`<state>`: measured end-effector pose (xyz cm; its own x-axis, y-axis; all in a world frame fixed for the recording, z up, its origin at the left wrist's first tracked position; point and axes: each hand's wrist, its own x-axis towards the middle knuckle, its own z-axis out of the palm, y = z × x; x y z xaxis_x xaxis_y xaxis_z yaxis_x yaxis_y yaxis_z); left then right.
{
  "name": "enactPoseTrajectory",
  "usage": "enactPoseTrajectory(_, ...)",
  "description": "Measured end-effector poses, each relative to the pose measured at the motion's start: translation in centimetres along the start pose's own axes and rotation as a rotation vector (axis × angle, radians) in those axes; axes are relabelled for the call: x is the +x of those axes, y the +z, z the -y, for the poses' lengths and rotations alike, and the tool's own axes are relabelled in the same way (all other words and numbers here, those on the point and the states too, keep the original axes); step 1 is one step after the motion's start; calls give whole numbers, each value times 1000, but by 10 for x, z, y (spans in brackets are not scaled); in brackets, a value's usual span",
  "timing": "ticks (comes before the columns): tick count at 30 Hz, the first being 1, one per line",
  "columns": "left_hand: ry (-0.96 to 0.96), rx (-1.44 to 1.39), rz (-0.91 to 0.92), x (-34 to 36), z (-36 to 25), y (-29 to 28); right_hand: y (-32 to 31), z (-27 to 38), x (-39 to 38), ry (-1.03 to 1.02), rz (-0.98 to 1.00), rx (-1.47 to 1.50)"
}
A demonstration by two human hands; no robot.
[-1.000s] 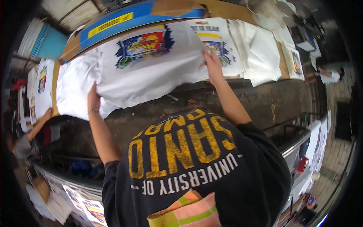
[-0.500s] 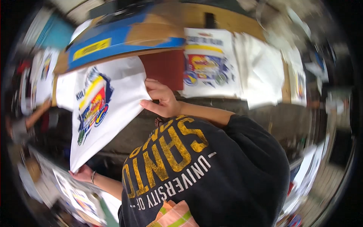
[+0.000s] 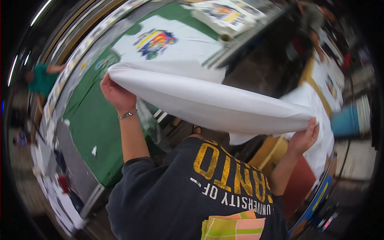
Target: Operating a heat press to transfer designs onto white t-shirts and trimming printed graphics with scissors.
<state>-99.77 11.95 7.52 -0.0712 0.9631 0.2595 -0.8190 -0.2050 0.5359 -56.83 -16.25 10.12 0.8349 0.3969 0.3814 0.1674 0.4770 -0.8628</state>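
One white cloth [image 3: 212, 100] (underside hidden)

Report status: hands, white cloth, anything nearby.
Left hand and right hand each pinching one end. White cloth held up, spread between them. Printed garment lying beyond on green surface.

Counter [image 3: 78, 154]: grey top, mostly under a green cover [image 3: 96, 130]. On the cover, a white printed cloth [image 3: 186, 42] lies spread, print up. Stack [image 3: 228, 18] of white printed cloths at the far end. Small white scrap [image 3: 94, 151] toward the near end, apart from the cloth.
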Motion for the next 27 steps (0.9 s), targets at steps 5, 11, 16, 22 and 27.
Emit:
enactPoseTrajectory(5, 59, 18, 74, -10, -112, 14, 103, 44, 69, 51, 331, 48)
enactPoseTrajectory(11, 276, 323, -31, 23, -200, 33, 217, 96, 137, -44, 562, 95)
enactPoseTrajectory(16, 229, 589, -17, 21, -187, 87, 201, 99, 169, -59, 539, 105)
enactPoseTrajectory(22, 57, 710, -50, 85, -138, 78, 202, 23, 228, 111, 541, 2)
enactPoseTrajectory(27, -151, 855, -33, 163, -100, 75, 244, -25, 263, 222, 516, -132)
